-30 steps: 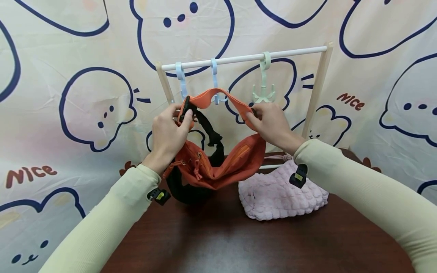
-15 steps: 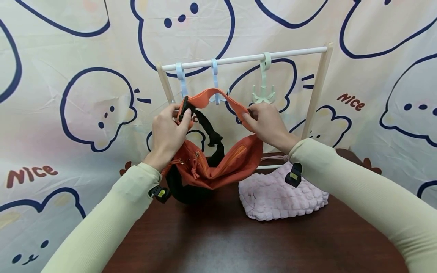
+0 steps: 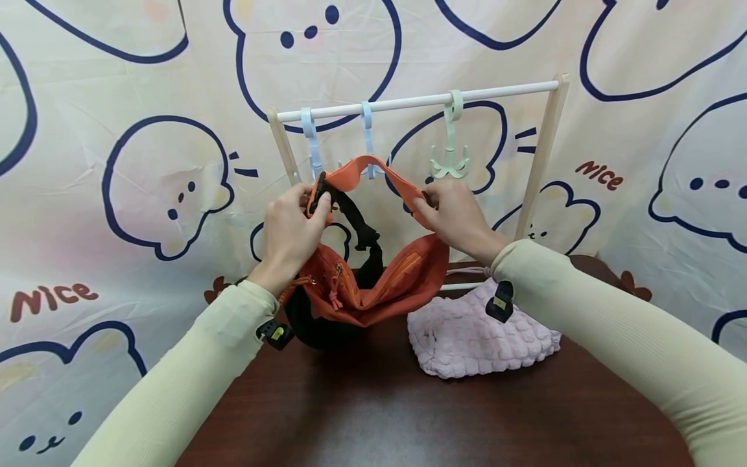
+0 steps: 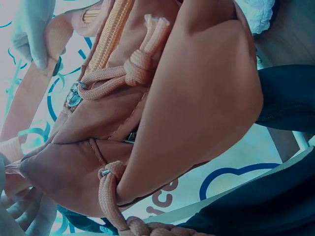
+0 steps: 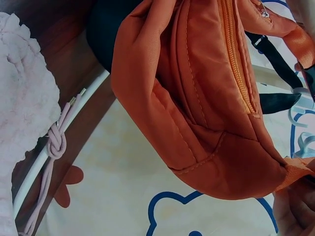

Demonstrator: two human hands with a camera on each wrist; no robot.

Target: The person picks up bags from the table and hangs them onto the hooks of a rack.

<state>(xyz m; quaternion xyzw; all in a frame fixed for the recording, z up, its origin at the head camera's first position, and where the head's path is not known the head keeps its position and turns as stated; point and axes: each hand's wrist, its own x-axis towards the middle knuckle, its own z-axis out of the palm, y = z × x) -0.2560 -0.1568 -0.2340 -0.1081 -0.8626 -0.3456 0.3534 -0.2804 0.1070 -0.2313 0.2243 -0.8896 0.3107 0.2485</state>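
Note:
An orange waist bag hangs from both hands in the head view, its zipped front tilted toward me. My left hand grips the left end of its orange strap at a black buckle. At the other end, my right hand pinches the strap between thumb and fingers. The strap arches up in front of the blue hooks. In the right wrist view, the bag's zipper runs along its front; cord pulls show in the left wrist view.
A white rail on a wooden frame bears the blue hooks and a green hook. Behind the orange bag hangs a black bag with a black strap. A pink quilted drawstring bag lies on the brown table.
My right hand has shifted slightly left, my left hand a little right and down. The strap's arch sits slightly lower. Both hands keep hold of the strap.

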